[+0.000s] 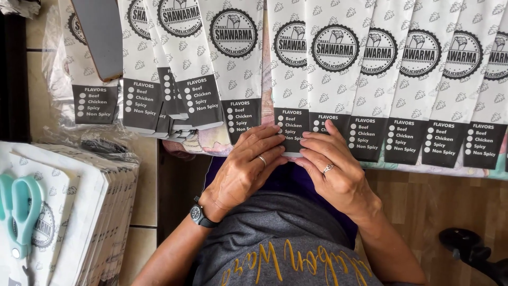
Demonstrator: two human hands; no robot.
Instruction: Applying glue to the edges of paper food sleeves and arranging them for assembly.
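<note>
A row of long white paper sleeves with round black emblems and black bottom panels hangs over the table edge. My left hand (247, 167) and my right hand (330, 167) meet at the bottom end of one middle sleeve (291, 79). The fingertips of both hands press on its black lower panel (291, 123). I wear a ring on each hand and a black wristwatch (200, 215) on the left wrist.
More printed sleeves (423, 90) lie side by side to the right, and overlapping ones (174, 79) to the left. A stack of flat white paper pieces (90, 212) sits at lower left with teal scissors (18, 212) on top. A black object (468, 249) stands on the wooden floor at lower right.
</note>
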